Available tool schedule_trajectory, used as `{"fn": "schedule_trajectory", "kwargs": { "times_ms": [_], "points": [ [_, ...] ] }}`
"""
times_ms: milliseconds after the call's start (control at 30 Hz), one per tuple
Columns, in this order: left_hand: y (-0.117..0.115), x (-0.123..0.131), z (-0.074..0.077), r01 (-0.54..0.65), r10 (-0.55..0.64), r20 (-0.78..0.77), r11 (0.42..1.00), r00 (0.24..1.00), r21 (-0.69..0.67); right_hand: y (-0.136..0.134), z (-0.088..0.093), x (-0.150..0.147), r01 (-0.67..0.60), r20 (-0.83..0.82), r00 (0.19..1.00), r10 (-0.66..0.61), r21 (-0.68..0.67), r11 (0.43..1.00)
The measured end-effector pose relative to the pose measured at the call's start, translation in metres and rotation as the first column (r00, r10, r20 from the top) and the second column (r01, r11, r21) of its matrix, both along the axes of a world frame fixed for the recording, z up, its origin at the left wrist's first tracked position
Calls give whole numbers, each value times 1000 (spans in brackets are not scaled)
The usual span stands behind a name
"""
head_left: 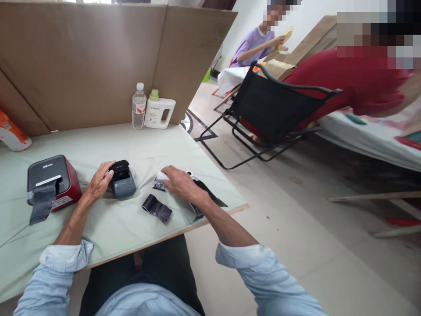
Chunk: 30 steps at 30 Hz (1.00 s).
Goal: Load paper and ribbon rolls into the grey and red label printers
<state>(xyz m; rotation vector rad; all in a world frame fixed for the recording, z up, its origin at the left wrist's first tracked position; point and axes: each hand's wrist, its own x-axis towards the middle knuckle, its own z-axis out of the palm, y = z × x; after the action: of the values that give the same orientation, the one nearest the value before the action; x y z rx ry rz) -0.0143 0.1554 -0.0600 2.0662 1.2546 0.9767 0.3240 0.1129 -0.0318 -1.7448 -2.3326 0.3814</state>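
A small dark grey label printer point(123, 186) sits on the table with its black lid raised. My left hand point(100, 180) grips that lid at its left edge, with the thumb in front and the fingers at the back. Over to the right, my right hand point(182, 181) is closed on a small white roll point(161, 176) with a dark, patterned strip hanging under it. Its fingers partly hide the roll. Just below lies a curled black label strip point(157, 208). Black plastic wrapping point(210, 193) is partly covered by my right wrist.
A red and black label printer point(54, 180) with a dark strip hanging out stands at left. Behind are a water bottle point(139, 107), a white jug point(159, 112), an orange-and-white bottle point(13, 131) and a cardboard screen point(82, 66). Two people sit beyond a black folding chair point(266, 105).
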Motion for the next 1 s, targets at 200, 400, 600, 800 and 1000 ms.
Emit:
{"fn": "schedule_trajectory", "kwargs": {
  "times_ms": [200,400,600,800,1000],
  "points": [
    [-2,-1,1,18,-18,8,1000,1000,0,-1,2,-7,-118,-875,407,-263,-336,934],
    [-3,0,0,24,-24,16,1000,1000,5,-12,12,-25,-191,-888,184,-421,-452,871],
    [-9,-1,6,52,-52,-4,999,999,-16,-15,18,-42,-77,-907,287,-307,-341,937],
    [-12,-6,7,115,-115,-14,993,993,-15,-18,8,-60,-126,-917,240,-317,-353,927],
    [-10,-8,7,119,-120,-40,993,992,-22,-22,-2,-70,-156,-918,182,-351,-379,912]
  ]
}}
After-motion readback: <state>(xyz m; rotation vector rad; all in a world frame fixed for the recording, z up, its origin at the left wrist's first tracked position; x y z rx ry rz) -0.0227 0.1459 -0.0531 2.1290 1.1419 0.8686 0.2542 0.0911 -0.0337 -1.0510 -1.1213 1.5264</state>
